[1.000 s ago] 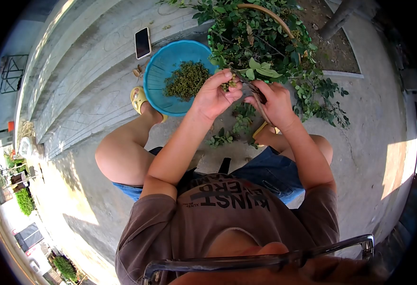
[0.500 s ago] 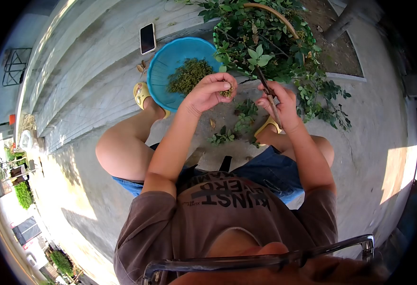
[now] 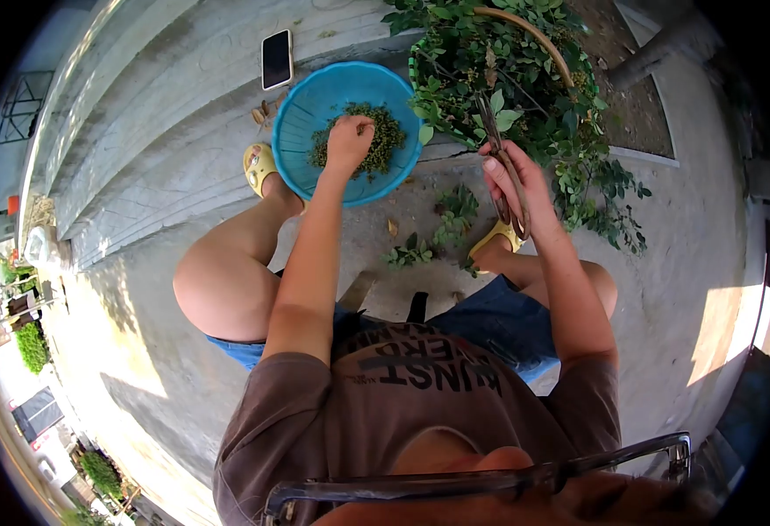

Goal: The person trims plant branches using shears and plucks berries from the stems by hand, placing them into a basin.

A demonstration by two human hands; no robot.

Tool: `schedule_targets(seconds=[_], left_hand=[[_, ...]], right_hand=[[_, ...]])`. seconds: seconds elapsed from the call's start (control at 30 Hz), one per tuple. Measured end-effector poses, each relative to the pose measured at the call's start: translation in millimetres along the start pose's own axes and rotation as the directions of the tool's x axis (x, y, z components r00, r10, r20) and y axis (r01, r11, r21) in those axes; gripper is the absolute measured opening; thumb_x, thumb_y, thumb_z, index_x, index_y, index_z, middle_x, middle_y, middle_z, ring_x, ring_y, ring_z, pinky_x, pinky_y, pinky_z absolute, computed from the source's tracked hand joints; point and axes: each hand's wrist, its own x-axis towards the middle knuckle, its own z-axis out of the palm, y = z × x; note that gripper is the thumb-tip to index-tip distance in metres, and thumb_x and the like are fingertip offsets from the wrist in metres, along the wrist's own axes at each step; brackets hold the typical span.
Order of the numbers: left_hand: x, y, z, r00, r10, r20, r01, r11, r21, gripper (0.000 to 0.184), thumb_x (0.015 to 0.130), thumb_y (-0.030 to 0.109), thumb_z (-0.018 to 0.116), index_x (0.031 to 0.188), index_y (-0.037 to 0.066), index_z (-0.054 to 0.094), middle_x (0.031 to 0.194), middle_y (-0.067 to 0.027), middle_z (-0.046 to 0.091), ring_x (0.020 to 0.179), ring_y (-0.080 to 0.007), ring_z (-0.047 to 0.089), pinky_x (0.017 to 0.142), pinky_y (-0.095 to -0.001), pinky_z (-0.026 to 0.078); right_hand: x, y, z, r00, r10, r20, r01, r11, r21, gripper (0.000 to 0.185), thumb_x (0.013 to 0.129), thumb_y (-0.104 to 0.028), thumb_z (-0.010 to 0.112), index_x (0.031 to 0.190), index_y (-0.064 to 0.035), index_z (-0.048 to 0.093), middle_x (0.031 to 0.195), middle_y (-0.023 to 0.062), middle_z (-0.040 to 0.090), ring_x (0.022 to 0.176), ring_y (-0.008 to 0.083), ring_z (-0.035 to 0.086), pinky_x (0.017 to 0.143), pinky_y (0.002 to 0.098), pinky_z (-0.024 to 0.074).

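My left hand [image 3: 350, 143] is down inside a blue plastic basin [image 3: 295, 145], over a heap of small green berry clusters [image 3: 385, 138]. Its fingers are curled together, and whatever they hold is hidden. My right hand [image 3: 525, 184] grips a pair of dark, rusty scissors [image 3: 496, 145], blades pointing away from me and handle loops by my palm. Just beyond the blades is a green basket heaped with leafy, berry-bearing branches [image 3: 464, 83].
The basket's curved brown handle [image 3: 538, 35] arches over the branches. A phone [image 3: 276, 60] lies on the concrete steps left of the basin. Cut leafy sprigs [image 3: 455, 215] lie on the ground between my feet, which wear yellow clogs [image 3: 260, 168]. More branches [image 3: 609, 188] spill out at right.
My left hand has moved left and away from me into the basin, carrying a berry cluster that is now out of sight. My right hand keeps the scissors, turned so their loops show.
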Motion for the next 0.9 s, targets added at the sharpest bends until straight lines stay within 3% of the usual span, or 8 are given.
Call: schedule_targets(seconds=[0.1,0.17,0.27,0.4,0.5,0.57,0.83,0.9], left_hand=[[22,34,5,0.983,-0.182,0.027,0.179,0.912,-0.369,0.029,0.082,0.023,0.066,0.104,0.005,0.065,0.098,-0.0119,0.062,0.085,-0.0252,0.062,0.076,-0.0367,0.050],[33,50,14,0.939,-0.283,0.194,0.334,0.621,-0.709,0.033,0.086,0.019,0.066,0.115,0.005,0.059,0.100,-0.0087,0.059,0.087,-0.0160,0.059,0.072,-0.0294,0.051],[41,55,31,0.929,-0.264,0.257,0.365,0.560,-0.744,0.036,0.086,0.011,0.066,0.118,0.003,0.053,0.098,-0.0068,0.059,0.088,-0.0151,0.058,0.071,-0.0275,0.051],[36,39,48,0.907,-0.269,0.325,0.384,0.209,-0.899,0.018,0.085,-0.001,0.061,0.102,-0.001,0.058,0.091,-0.0060,0.060,0.082,-0.0147,0.061,0.069,-0.0271,0.054],[29,38,51,0.905,-0.267,0.331,0.369,0.107,-0.923,0.014,0.086,-0.004,0.057,0.099,-0.002,0.058,0.089,-0.0051,0.060,0.082,-0.0147,0.061,0.071,-0.0275,0.055],[29,37,51,0.911,-0.250,0.327,0.360,0.100,-0.927,0.014,0.086,-0.004,0.057,0.099,-0.001,0.058,0.088,-0.0049,0.060,0.082,-0.0147,0.061,0.071,-0.0279,0.055],[43,52,37,0.904,-0.259,0.339,0.380,0.130,-0.916,0.018,0.085,0.011,0.062,0.100,0.000,0.060,0.087,-0.0052,0.061,0.080,-0.0162,0.063,0.069,-0.0284,0.053],[50,52,38,0.920,-0.260,0.295,0.389,0.500,-0.774,0.023,0.082,0.018,0.066,0.095,0.000,0.064,0.083,-0.0061,0.065,0.076,-0.0157,0.064,0.068,-0.0287,0.052]], right_hand=[[11,4,9,0.999,0.038,0.022,-0.038,0.999,0.016,0.030,0.092,-0.026,0.059,0.111,-0.0033,0.053,0.072,-0.0015,0.050,0.063,0.0065,0.046,0.058,0.0207,0.0399],[22,6,16,0.997,0.069,0.017,-0.069,0.997,0.027,0.032,0.092,-0.027,0.060,0.111,-0.0027,0.052,0.074,-0.0002,0.051,0.065,0.0075,0.047,0.060,0.0217,0.0407],[39,9,27,0.990,0.123,0.069,-0.127,0.990,0.058,0.035,0.092,-0.030,0.059,0.112,-0.0022,0.052,0.077,0.0019,0.052,0.067,0.0094,0.049,0.063,0.0228,0.0414],[58,11,38,0.972,0.205,0.117,-0.207,0.978,0.010,0.043,0.093,-0.041,0.056,0.111,-0.0019,0.053,0.075,0.0031,0.054,0.066,0.0097,0.051,0.062,0.0230,0.0421],[69,21,38,0.944,0.306,0.120,-0.306,0.952,-0.019,0.045,0.093,-0.044,0.054,0.107,-0.0011,0.054,0.070,0.0031,0.054,0.061,0.0088,0.051,0.057,0.0222,0.0418],[72,24,39,0.936,0.324,0.134,-0.301,0.939,-0.169,0.047,0.094,-0.046,0.052,0.104,-0.0003,0.056,0.065,0.0028,0.054,0.055,0.0080,0.049,0.052,0.0212,0.0405],[80,32,38,0.934,0.353,0.062,-0.342,0.930,-0.133,0.047,0.093,-0.046,0.053,0.102,-0.0003,0.057,0.063,0.0022,0.053,0.051,0.0075,0.048,0.049,0.0205,0.0382],[80,33,38,0.935,0.349,0.059,-0.341,0.932,-0.122,0.046,0.093,-0.046,0.053,0.101,-0.0004,0.057,0.063,0.0022,0.053,0.051,0.0074,0.048,0.049,0.0206,0.0381]])
